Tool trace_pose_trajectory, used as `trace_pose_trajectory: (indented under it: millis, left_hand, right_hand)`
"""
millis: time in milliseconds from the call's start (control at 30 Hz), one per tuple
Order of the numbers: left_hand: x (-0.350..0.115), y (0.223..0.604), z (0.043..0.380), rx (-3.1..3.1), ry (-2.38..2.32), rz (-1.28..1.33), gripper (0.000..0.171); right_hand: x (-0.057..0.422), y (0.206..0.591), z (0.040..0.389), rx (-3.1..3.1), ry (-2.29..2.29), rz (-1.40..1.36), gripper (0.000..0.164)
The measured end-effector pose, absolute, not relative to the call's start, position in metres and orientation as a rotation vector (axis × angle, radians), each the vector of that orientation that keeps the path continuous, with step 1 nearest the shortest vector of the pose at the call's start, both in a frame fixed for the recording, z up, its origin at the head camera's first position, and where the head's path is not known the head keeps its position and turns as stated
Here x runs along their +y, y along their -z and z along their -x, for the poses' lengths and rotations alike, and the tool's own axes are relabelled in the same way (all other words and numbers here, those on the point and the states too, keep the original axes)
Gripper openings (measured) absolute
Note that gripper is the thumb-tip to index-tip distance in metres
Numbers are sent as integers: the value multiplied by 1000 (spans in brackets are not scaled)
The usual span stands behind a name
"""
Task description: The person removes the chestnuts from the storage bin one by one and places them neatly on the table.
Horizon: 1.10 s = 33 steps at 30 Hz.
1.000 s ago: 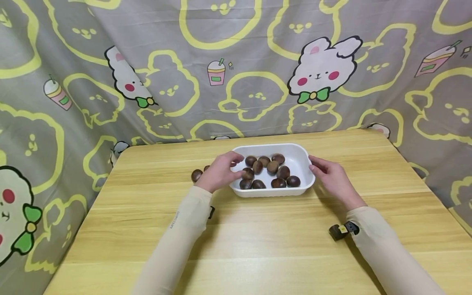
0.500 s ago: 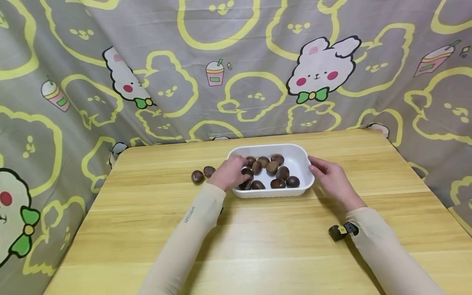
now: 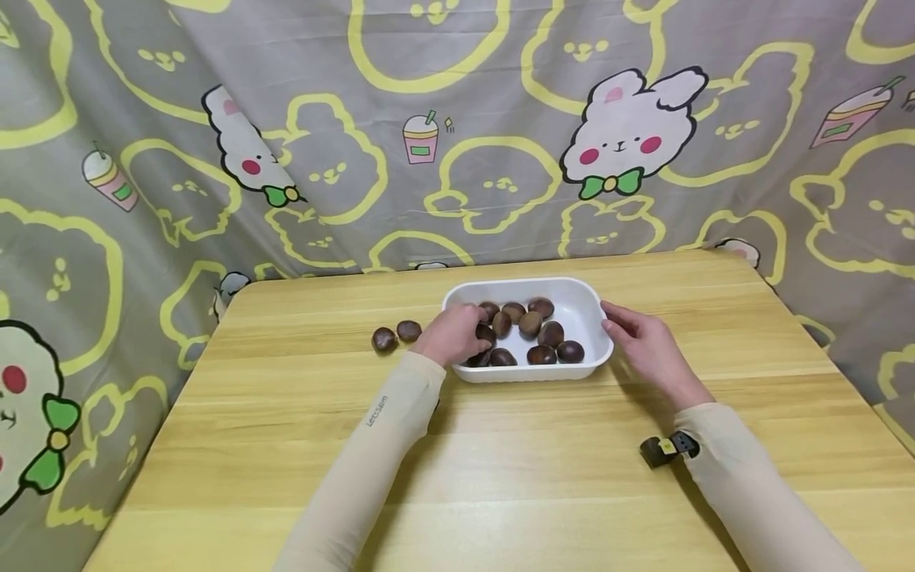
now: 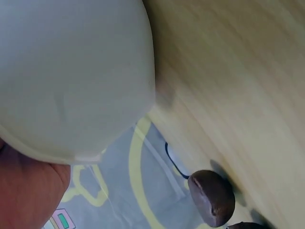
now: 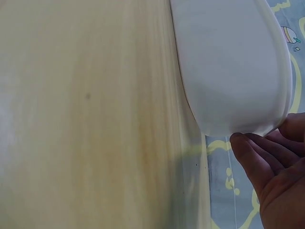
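Note:
A white oblong tray (image 3: pixel 582 314) on the wooden table holds several brown chestnuts (image 3: pixel 550 334). My left hand (image 3: pixel 454 334) reaches over its left end, fingers and thumb curled down round a chestnut (image 3: pixel 487 336) among those at that side. In the left wrist view only part of this left hand (image 4: pixel 31 193) shows past the tray rim, its fingertips hidden. At the tray's right end, my right hand (image 3: pixel 646 345) touches the outer wall and rim with fingers extended. The right wrist view has those fingertips (image 5: pixel 238 139) against the tray wall (image 5: pixel 233 76).
Two loose chestnuts (image 3: pixel 384 340) lie on the table (image 3: pixel 529 469) left of the tray. A patterned curtain (image 3: pixel 493 95) hangs behind the table and at its sides. Small dark wrist devices (image 3: pixel 658 450) are strapped below the sleeves.
My left hand has moved right and down into the tray, and its fingers have closed in on the chestnuts there. The right hand stays at the tray's right end.

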State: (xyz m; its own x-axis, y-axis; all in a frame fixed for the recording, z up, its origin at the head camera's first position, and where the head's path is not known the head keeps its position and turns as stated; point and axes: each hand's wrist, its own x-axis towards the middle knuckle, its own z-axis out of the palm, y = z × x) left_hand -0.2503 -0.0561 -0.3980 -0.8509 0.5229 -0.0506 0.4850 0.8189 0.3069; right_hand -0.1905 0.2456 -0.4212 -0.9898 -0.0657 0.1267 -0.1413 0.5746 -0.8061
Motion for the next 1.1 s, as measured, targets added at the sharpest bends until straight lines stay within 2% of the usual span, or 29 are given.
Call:
trace_pose_trajectory:
  millis: [267, 633, 1100]
  left_hand:
    - [-54, 399, 250, 2868, -337, -817, 32]
    - [-53, 397, 251, 2845, -338, -841, 35]
    - [-69, 397, 250, 2757, -887, -865, 37]
  right_hand:
    - [246, 422, 190, -2718, -1379, -182, 44]
    - [248, 423, 188, -2711, -1371, -178, 45]
    - [248, 421, 190, -2731, -1389, -155, 45]
